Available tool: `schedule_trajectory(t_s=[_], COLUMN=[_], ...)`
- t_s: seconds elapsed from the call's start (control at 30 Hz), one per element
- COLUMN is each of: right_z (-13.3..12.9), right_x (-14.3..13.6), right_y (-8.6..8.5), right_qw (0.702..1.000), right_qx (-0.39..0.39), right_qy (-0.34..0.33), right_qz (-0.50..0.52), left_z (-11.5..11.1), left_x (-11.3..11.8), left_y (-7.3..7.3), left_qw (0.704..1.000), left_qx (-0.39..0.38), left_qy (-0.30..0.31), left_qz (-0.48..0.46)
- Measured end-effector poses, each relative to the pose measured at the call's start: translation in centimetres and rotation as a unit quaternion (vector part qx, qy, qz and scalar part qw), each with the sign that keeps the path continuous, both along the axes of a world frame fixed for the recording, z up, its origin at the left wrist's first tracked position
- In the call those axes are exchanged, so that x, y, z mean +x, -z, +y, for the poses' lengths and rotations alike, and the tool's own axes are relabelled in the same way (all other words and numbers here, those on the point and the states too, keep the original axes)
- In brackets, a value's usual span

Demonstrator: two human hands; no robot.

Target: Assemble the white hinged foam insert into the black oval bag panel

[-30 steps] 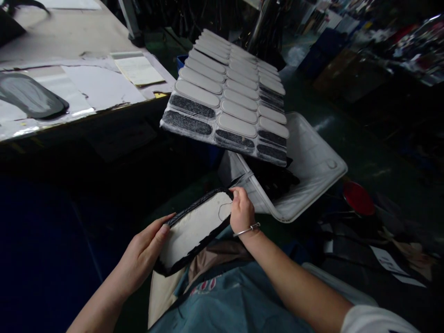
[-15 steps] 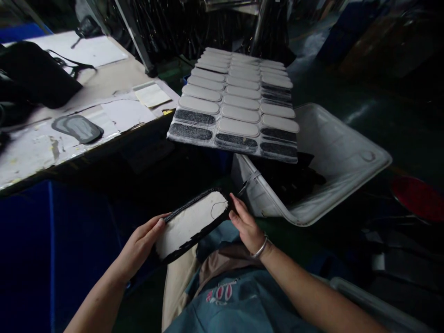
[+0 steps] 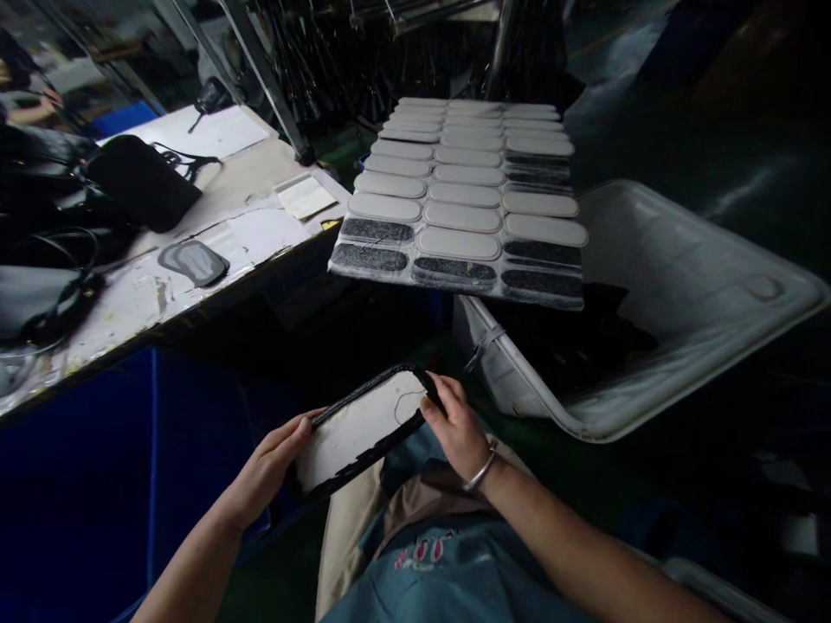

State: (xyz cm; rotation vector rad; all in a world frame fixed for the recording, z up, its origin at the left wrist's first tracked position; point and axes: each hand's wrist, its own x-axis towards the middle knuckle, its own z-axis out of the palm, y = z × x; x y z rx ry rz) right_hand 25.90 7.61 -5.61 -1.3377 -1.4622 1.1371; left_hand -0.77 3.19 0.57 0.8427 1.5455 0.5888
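An oblong panel (image 3: pixel 363 426) with a white face and a black, ragged folded edge is held tilted above my lap, its right end higher. A thin dark thread curls on the white face near that end. My left hand (image 3: pixel 269 467) grips the panel's left end, thumb on the top edge. At the right end my right hand (image 3: pixel 458 428) holds it, thumb on the face by the corner and fingers along the edge behind.
Ahead, a board (image 3: pixel 462 216) bears rows of oblong white pieces and dark oblong patches. Right of it stands a white bin (image 3: pixel 701 285) with dark material inside. A cluttered worktable (image 3: pixel 260 227) is at the left, above a blue bin (image 3: pixel 71 484).
My right hand has closed on the panel's right end, its thumb now over the face. The view has shifted left, showing more of the worktable and part of a person at the far left.
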Motion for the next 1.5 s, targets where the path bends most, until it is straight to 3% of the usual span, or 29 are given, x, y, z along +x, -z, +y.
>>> schedule_trajectory(t_s=[0.13,0.4,0.6,0.7,0.87,0.97,1.07,1.2,1.27,1.37,1.5], right_z=[0.9,2.2,4.9,5.6,4.7,4.0,3.6,3.1,2.9,2.7,2.2], right_x=[1.8,1.1,2.8,3.0,2.9,2.8,2.4,1.8,1.6,1.5,0.7], right_y=[-0.2,-1.2,-0.8,-0.4,-0.5,-1.0,-1.2,-0.8,-0.6,-1.0,-2.8], right_qw=[0.995,0.996,0.976,0.968,0.975,0.967,0.967,0.973,0.968,0.940,0.895], right_qx=[-0.066,-0.043,-0.107,-0.109,-0.056,-0.023,0.003,0.044,0.087,0.182,0.266], right_qy=[-0.073,-0.059,-0.190,-0.223,-0.206,-0.237,-0.225,-0.183,-0.155,-0.137,-0.179], right_qz=[0.033,-0.045,-0.017,-0.032,-0.065,-0.093,-0.123,-0.135,-0.176,-0.255,-0.310], left_z=[-0.1,-0.2,-0.6,-0.6,-0.9,-1.6,-2.8,-4.9,-5.7,-6.4,-6.4], left_x=[0.2,0.7,1.5,1.9,2.3,2.6,3.1,4.3,5.1,6.3,7.2], left_y=[-0.2,-0.3,-0.4,-0.4,0.0,0.5,1.0,1.7,2.1,2.5,2.4], left_qw=[1.000,0.999,0.994,0.988,0.970,0.949,0.934,0.931,0.934,0.935,0.929], left_qx=[0.003,0.032,0.041,0.026,0.041,0.089,0.145,0.241,0.254,0.226,0.204], left_qy=[-0.001,-0.021,-0.081,-0.122,-0.186,-0.235,-0.261,-0.252,-0.250,-0.269,-0.299], left_qz=[-0.009,-0.019,-0.065,-0.089,-0.150,-0.193,-0.198,-0.109,-0.038,0.041,0.077])
